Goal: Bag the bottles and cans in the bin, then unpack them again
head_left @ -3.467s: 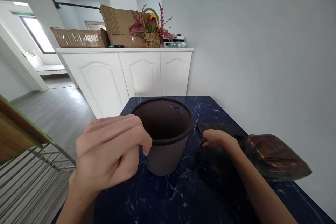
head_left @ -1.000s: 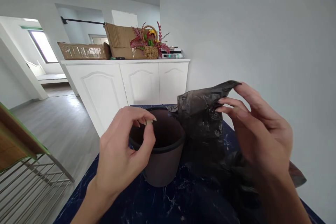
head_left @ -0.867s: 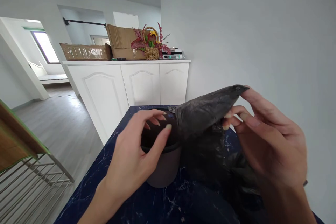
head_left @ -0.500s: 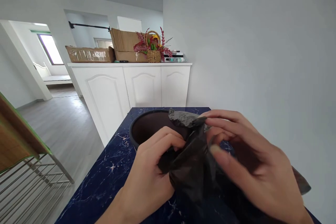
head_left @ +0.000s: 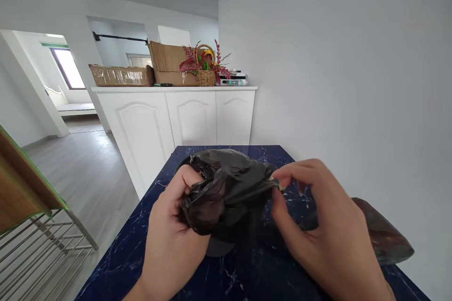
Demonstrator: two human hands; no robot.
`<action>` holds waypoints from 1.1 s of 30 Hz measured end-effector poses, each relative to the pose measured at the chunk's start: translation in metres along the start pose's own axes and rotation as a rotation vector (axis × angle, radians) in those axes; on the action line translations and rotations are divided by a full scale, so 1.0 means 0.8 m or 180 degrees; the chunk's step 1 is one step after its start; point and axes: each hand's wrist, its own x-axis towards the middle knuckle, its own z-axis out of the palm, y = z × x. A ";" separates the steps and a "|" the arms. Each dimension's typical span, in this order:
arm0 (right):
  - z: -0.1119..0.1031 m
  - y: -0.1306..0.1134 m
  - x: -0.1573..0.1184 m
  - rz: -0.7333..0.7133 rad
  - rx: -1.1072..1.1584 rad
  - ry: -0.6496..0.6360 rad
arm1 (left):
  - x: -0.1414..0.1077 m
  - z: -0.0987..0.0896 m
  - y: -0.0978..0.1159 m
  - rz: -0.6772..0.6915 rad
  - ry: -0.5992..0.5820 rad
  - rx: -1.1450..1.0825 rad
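Observation:
A thin black plastic bag (head_left: 236, 183) is stretched between my hands above a dark blue marbled table (head_left: 130, 240). My left hand (head_left: 176, 230) is closed round the bag's gathered left part, and some of its fingers are hidden in the plastic. Thumb and fingertips of my right hand (head_left: 318, 216) pinch the bag's right edge. Behind and below the bag is a dark round bin, mostly covered; only slivers of it show.
A dark, shiny bundle (head_left: 384, 235) lies at the table's right edge, by the wall. Beyond the table stands a white cabinet (head_left: 141, 122) with cardboard boxes (head_left: 122, 75) and a flower basket (head_left: 205, 77). A metal rack (head_left: 45, 254) is at the left.
The bag has been spread out and now covers most of the bin, whose opening showed before. My left hand has moved left, and my right hand has shifted slightly, still at the bag.

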 end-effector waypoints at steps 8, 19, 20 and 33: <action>-0.001 -0.015 -0.011 0.0105 0.0776 0.0029 | 0.004 0.003 -0.001 -0.0365 -0.0033 -0.0121; 0.007 0.027 0.005 0.0548 -0.0258 0.0413 | -0.004 -0.003 0.011 -0.0582 -0.0122 0.0240; 0.002 0.033 0.007 0.0633 -0.0313 0.0537 | -0.003 -0.006 0.010 -0.0568 -0.0143 0.0414; -0.036 0.064 0.015 0.1007 -0.0587 0.1611 | 0.029 -0.062 -0.018 -0.0095 0.0684 0.2066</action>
